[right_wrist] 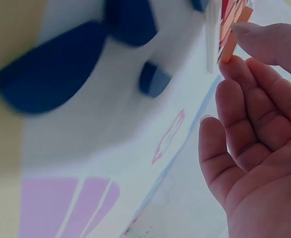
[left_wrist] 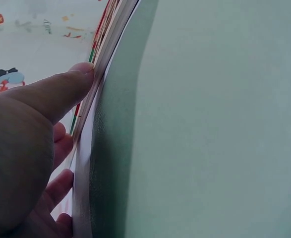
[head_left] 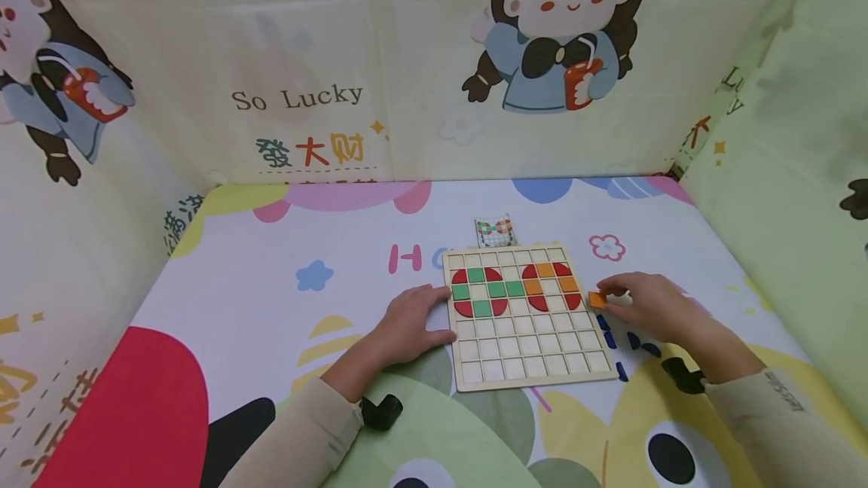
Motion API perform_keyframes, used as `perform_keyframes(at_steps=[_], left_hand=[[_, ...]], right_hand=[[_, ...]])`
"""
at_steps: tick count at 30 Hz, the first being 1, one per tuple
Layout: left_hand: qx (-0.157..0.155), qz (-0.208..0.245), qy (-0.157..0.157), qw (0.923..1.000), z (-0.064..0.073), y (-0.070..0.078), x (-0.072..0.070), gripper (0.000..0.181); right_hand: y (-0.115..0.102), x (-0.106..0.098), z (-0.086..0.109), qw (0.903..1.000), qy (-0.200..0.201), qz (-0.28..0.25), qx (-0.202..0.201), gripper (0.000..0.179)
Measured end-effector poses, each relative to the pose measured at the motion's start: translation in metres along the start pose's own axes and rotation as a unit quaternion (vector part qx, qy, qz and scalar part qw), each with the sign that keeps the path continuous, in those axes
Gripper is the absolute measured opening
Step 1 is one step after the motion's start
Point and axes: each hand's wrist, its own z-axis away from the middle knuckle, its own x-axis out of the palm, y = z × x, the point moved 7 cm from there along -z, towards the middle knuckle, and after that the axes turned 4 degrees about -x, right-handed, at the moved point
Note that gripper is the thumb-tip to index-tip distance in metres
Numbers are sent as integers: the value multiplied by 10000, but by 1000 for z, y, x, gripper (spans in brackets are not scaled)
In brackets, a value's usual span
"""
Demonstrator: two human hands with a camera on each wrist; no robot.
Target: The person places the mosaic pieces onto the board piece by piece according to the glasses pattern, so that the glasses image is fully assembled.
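A wooden grid board (head_left: 532, 349) lies on the patterned tablecloth, its upper rows holding red quarter-round pieces with green squares (head_left: 497, 290) on the left and orange squares (head_left: 545, 269) on the right. My left hand (head_left: 407, 322) rests at the board's left edge; in the left wrist view the thumb (left_wrist: 76, 82) touches that edge. Just off the board's right side, my right hand (head_left: 654, 309) pinches an orange square tile (head_left: 597, 300) between thumb and fingers. The right wrist view shows this tile (right_wrist: 230, 43) held on edge, close to the board.
Several dark blue pieces (head_left: 609, 340) lie along the board's right side, some under the right hand; a blue half-round piece (right_wrist: 51, 67) shows large in the right wrist view. A small pattern card (head_left: 496, 230) lies behind the board. Printed cloth walls (head_left: 407, 44) enclose the table.
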Motion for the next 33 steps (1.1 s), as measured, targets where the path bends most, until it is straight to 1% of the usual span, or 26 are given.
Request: perform_keyframes(at_steps=[12,18,25,33], left_hand=[[-52,45,-30,10000,0,-2,1,71],[-48,62,-21,10000,0,-1,1,71],[-10,39,-4,10000,0,0,0,71],[-1,62,-16,10000,1,0,0,71]], right_hand=[[-24,5,-13,9992,118,-267,-275,33],[-34,7,-18,9982,168,-170,-558,31],[-41,11,-24,9980,97,-82,-624,33],[-50,13,-28,9955,122,43,-936,20]])
